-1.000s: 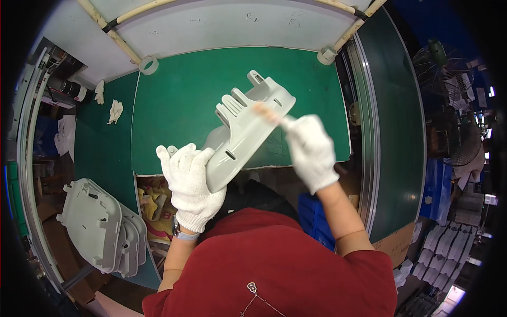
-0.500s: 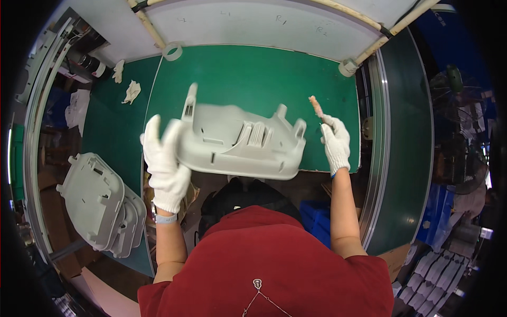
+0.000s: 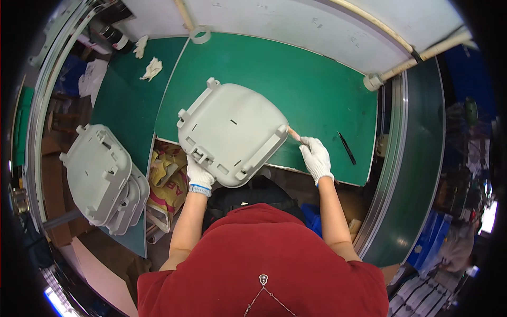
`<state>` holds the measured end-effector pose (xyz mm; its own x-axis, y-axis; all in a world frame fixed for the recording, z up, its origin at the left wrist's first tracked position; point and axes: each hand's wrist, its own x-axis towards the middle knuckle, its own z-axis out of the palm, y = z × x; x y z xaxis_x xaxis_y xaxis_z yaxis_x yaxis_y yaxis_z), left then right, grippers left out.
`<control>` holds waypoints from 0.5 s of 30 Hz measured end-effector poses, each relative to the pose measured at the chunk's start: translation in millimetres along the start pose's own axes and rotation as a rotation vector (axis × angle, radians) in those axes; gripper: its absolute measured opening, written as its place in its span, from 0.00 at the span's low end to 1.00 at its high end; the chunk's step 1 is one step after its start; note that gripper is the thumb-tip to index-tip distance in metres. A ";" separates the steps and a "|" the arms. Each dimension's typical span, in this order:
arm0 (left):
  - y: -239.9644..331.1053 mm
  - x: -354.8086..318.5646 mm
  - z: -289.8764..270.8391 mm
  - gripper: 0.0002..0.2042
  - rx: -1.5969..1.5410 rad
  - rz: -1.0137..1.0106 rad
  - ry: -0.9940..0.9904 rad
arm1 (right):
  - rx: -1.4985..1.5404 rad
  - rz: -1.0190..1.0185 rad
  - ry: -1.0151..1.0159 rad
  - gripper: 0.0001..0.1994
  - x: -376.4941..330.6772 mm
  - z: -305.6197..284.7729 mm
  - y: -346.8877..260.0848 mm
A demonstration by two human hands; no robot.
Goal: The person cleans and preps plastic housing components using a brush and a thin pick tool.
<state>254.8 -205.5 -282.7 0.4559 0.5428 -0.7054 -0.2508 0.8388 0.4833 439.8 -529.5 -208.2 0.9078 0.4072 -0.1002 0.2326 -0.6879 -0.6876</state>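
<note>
My left hand [image 3: 199, 173], in a white knit glove, grips a light grey moulded plastic panel [image 3: 237, 129] by its near left edge; the fingers are partly hidden under it. The panel is tilted above the green worktop, its broad smooth face, slots and clip lugs toward me. My gloved right hand [image 3: 317, 158] is closed on a slim stick-like tool [image 3: 294, 134] with a worn orange-pink surface. The tool's far end meets the panel's right edge, and its tip cannot be made out. A thin black pointed tool [image 3: 346, 148] lies to the right of that hand.
More grey panels [image 3: 100, 174] are stacked at the left. Crumpled white gloves [image 3: 152, 69] lie on the left green surface. A tape roll [image 3: 200, 35] stands at the back, another [image 3: 373, 82] at the back right corner. A yellow printed bag [image 3: 168, 179] sits below the table edge.
The panel has been turned over, from its ribbed side to its smooth face. My right hand has brought the stick-like tool leftward to the panel's edge. My left hand has shifted beneath the panel.
</note>
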 end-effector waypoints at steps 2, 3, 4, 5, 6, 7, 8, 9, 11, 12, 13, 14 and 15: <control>7.9 -0.4 16.4 0.27 0.002 0.050 0.064 | -0.049 0.020 0.012 0.13 -5.1 0.7 4.5; 14.1 3.8 19.2 0.28 -0.051 0.093 0.036 | -0.065 0.012 0.016 0.13 -6.7 0.9 5.0; 20.0 8.6 22.1 0.28 -0.105 0.136 0.008 | -0.066 -0.004 0.006 0.13 -8.1 1.6 4.0; 29.5 6.3 34.0 0.31 -0.076 0.152 0.009 | -0.089 0.004 0.009 0.13 -9.5 1.4 4.1; 34.7 16.5 33.6 0.31 -0.085 0.161 0.012 | -0.113 0.013 0.013 0.13 -11.2 1.1 4.9; 42.8 28.5 27.4 0.32 -0.165 0.162 -0.012 | -0.132 -0.007 0.004 0.13 -12.2 1.1 5.4; 49.7 34.4 31.1 0.33 -0.238 0.158 -0.041 | -0.131 -0.018 0.001 0.13 -14.5 1.1 7.3; 55.4 39.7 34.5 0.35 -0.218 0.174 -0.073 | -0.131 -0.021 0.018 0.13 -17.4 0.9 9.3; 64.3 38.2 54.9 0.34 -0.270 0.222 -0.074 | -0.135 -0.014 0.044 0.13 -24.5 0.9 16.9; 67.9 39.9 63.1 0.34 -0.318 0.264 -0.074 | -0.136 -0.017 0.045 0.13 -28.0 0.3 20.1; 69.2 56.3 49.0 0.34 -0.384 0.392 -0.085 | -0.140 -0.025 0.030 0.13 -30.0 0.4 18.9; 65.6 55.4 52.9 0.34 -0.385 0.391 -0.086 | -0.150 -0.014 0.026 0.13 -34.2 -0.5 22.3; 55.8 54.5 58.7 0.33 -0.442 0.403 -0.158 | -0.138 -0.024 0.029 0.13 -38.4 0.8 27.2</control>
<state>315.8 -131.6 -263.7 0.3643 0.8362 -0.4099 -0.7442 0.5260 0.4116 411.0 -563.3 -223.6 0.9104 0.4089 -0.0627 0.2987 -0.7548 -0.5840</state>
